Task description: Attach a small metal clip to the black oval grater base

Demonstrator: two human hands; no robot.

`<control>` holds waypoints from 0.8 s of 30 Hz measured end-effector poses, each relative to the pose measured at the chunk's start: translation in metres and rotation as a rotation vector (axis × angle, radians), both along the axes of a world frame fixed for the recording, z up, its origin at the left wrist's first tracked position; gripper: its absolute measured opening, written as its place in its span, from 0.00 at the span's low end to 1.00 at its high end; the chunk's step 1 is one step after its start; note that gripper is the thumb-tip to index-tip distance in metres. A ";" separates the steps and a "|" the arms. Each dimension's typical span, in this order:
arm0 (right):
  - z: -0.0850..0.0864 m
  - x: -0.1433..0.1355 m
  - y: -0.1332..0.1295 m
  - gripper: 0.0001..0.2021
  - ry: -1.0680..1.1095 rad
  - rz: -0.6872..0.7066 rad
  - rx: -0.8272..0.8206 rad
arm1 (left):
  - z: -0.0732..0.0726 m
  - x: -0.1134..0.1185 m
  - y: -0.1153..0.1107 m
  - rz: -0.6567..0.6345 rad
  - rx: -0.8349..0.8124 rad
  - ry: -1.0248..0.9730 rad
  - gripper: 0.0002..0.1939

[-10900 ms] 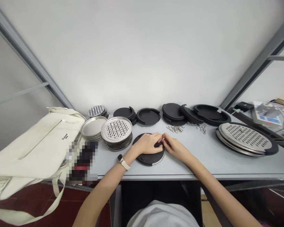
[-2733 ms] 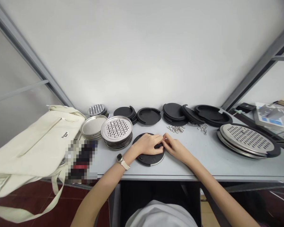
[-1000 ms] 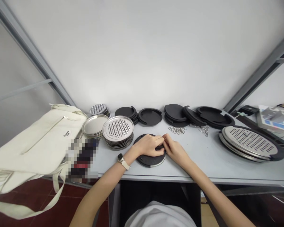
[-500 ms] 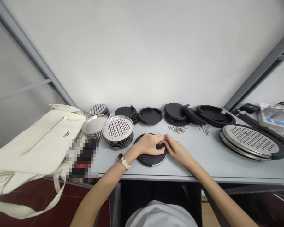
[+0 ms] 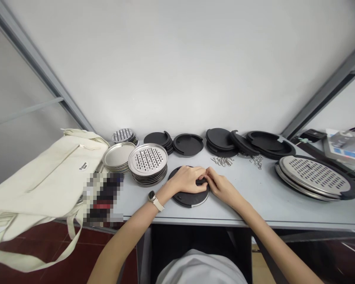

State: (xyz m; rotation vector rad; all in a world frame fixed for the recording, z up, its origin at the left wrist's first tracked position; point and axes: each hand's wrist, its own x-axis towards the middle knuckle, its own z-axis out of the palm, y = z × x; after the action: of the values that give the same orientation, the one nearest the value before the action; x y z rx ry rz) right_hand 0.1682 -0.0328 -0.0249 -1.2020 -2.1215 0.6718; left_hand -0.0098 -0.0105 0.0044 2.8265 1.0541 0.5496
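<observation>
Black disc (image 5: 187,199) lies flat on the grey table (image 5: 239,211) at the lower centre of the frame, with both hands at it. The left hand (image 5: 187,180) rests across its top, fingers half curled towards the right edge and the thumb apart from them; whether they grip anything cannot be told. The right hand (image 5: 221,186) has thumb and fingertips pinched together at that same edge, touching or nearly touching the left fingers; anything between them is hidden.

Left of centre, a stack of perforated metal discs (image 5: 148,159) stands beside a stack of plain, rimmed metal plates (image 5: 118,154). Behind, a shallow black dish (image 5: 188,146) shows its bare inside. Towards the right, a large black tray (image 5: 289,150) has a dark inner surface within its raised rim. Small metal clips (image 5: 222,161) lie loose in front of a black stack (image 5: 219,138). At the right, large perforated plates (image 5: 313,175) sit piled with a black rim piece (image 5: 350,191). A cream bag (image 5: 50,173) fills the left side; its contents are hidden.
</observation>
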 end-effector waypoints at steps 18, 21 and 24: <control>0.004 0.000 -0.001 0.08 -0.037 -0.008 -0.034 | 0.002 0.002 -0.001 0.044 0.001 -0.017 0.09; 0.004 -0.001 -0.001 0.08 -0.034 -0.012 -0.042 | 0.002 0.002 -0.001 0.053 -0.004 -0.007 0.09; 0.004 -0.001 -0.001 0.08 -0.037 -0.015 -0.045 | 0.002 0.002 -0.001 0.057 -0.007 -0.002 0.09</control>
State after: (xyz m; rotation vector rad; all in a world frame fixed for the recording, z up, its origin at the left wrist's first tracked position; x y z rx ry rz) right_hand 0.1672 -0.0337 -0.0207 -1.2625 -2.1358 0.6988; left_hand -0.0074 -0.0116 0.0066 2.7969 1.1372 0.5515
